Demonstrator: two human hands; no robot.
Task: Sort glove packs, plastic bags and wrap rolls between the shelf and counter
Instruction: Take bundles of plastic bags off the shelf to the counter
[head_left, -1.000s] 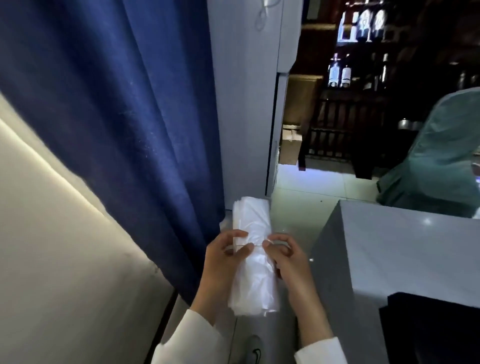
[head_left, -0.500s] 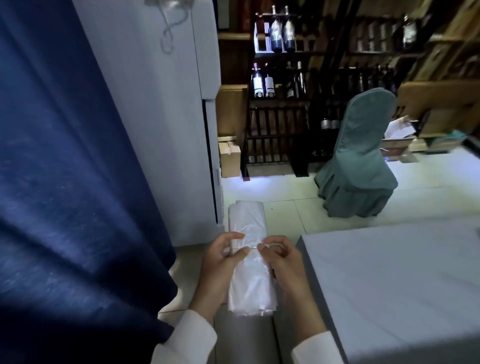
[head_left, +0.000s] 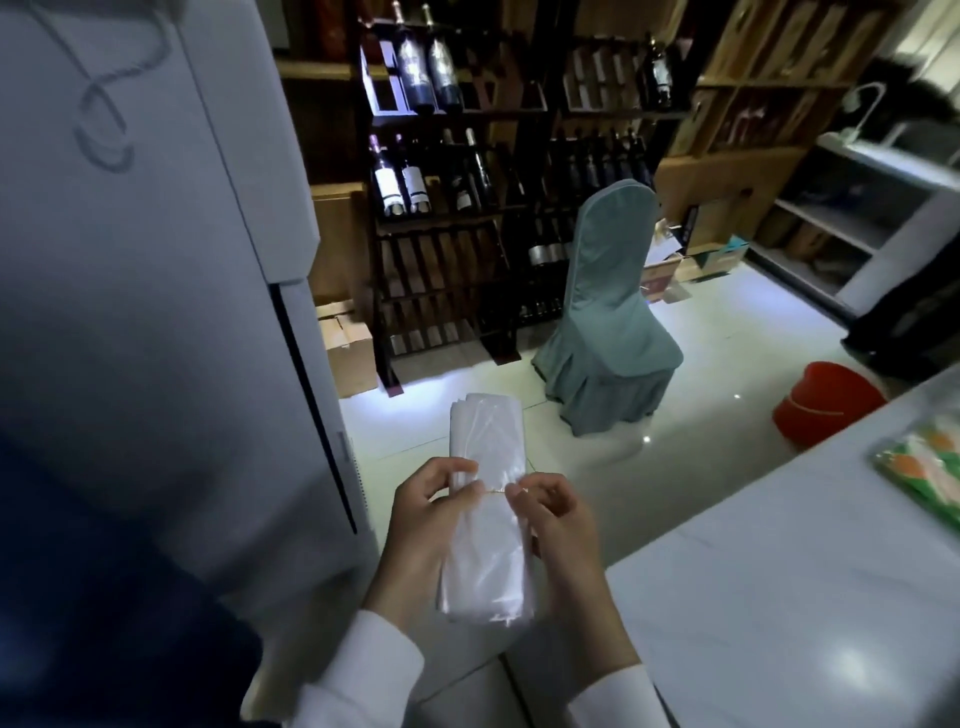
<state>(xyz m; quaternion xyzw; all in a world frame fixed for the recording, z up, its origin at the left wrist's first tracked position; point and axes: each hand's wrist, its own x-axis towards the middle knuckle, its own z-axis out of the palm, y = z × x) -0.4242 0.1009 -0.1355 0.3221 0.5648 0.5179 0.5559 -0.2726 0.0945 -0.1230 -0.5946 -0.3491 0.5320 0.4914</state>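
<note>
A folded bundle of clear plastic bags (head_left: 488, 540) stands upright between my hands, over the floor just left of the grey counter (head_left: 779, 597). My left hand (head_left: 426, 525) grips its left side. With its fingertips, my right hand (head_left: 558, 525) pinches a thin rubber band (head_left: 493, 491) that runs across the bundle's middle. A green and orange pack (head_left: 924, 473) lies on the counter at the far right edge. A grey shelf unit (head_left: 852, 218) stands at the back right.
A tall white appliance (head_left: 156, 260) stands close on my left, with a dark blue curtain (head_left: 93, 597) below it. Ahead are a wine rack with bottles (head_left: 447, 182), cardboard boxes (head_left: 348, 348), a covered chair (head_left: 608, 317) and a red bin (head_left: 826, 405) on the tiled floor.
My view has swung right: the curtain has slid out to the lower left, and the chair, red bin and more of the counter have come in. Both hands still hold the bundle the same way.
</note>
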